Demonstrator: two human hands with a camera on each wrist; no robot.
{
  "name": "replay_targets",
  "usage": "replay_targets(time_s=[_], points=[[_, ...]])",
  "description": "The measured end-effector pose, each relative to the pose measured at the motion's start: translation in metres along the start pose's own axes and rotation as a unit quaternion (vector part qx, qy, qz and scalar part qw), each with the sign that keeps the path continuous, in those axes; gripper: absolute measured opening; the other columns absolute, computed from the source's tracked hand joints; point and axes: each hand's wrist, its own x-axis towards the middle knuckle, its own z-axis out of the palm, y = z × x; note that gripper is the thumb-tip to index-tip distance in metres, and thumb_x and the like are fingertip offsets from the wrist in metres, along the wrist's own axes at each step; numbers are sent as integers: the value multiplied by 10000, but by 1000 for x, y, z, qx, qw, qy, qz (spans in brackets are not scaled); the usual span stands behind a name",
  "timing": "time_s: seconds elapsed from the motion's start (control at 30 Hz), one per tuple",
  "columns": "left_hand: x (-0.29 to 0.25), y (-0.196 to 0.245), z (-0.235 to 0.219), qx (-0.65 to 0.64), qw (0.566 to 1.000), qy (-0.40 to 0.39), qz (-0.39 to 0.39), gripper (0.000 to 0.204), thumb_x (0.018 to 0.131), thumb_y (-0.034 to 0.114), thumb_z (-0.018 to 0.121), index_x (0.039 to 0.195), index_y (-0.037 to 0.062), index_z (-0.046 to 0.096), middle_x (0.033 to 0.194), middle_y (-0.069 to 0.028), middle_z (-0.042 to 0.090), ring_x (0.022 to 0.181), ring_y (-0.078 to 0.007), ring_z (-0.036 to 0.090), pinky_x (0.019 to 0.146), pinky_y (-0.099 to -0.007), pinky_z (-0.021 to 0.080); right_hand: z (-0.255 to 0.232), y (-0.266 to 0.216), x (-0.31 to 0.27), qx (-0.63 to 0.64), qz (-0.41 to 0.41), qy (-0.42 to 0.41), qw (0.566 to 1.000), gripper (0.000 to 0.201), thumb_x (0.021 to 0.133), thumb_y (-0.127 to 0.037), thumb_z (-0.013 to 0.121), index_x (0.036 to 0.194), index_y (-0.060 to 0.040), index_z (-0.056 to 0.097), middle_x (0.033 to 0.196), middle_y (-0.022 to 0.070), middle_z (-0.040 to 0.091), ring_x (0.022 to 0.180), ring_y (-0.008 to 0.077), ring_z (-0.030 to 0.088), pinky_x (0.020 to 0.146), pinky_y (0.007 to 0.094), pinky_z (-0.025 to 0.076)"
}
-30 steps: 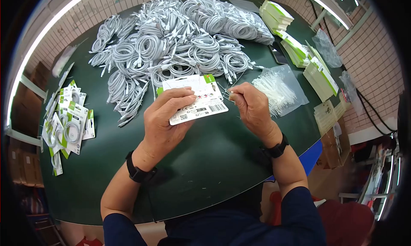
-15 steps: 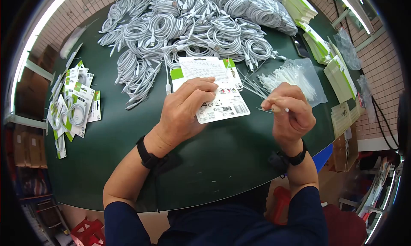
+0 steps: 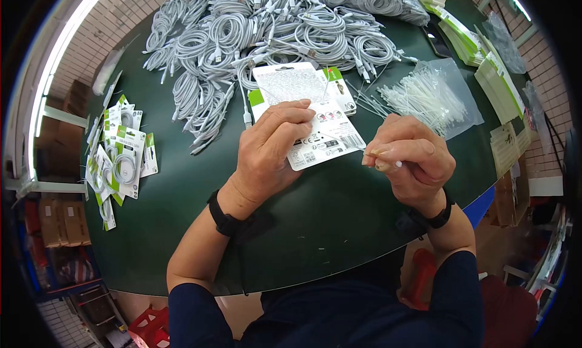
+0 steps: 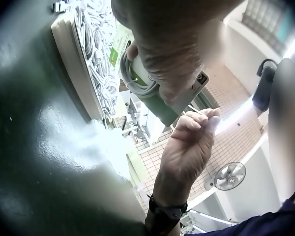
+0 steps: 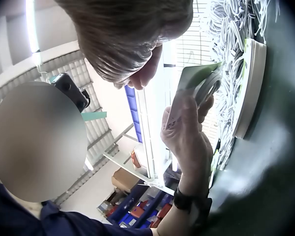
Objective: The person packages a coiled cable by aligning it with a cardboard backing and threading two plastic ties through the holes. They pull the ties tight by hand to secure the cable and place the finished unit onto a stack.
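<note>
The left hand [image 3: 270, 151] is gripping a printed card [image 3: 309, 121] above the green table [image 3: 315, 227], fingers curled over its back and thumb beneath, likely tilting it so the right hand can work at its edge. From the left wrist view, a coiled cable [image 4: 137, 81] is sitting against the card's front under those fingers. The right hand [image 3: 412, 160] is hovering just beside the card, pinching a thin white tie [image 3: 388, 162] between thumb and forefinger, apparently pulling it taut. Whether the tie is passing through the card is too fine to tell. Loose cables [image 3: 273, 33] are lying heaped beyond, a bag of ties [image 3: 433, 96] to the right, finished packs [image 3: 118, 157] at left. Both wrist views are blurred, with the hands cropped.
</note>
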Motion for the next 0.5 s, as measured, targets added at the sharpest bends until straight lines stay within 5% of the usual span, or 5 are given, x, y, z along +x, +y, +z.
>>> replay_targets(time_s=[0.5], points=[[7, 18, -5, -10, 1000, -25, -15, 322, 734, -24, 875, 960, 14, 649, 1093, -160, 767, 1103, -359, 764, 923, -405, 614, 0, 1, 2, -28, 25, 5, 999, 196, 879, 62, 784, 1053, -22, 752, 1010, 164, 766, 857, 236, 746, 733, 323, 607]])
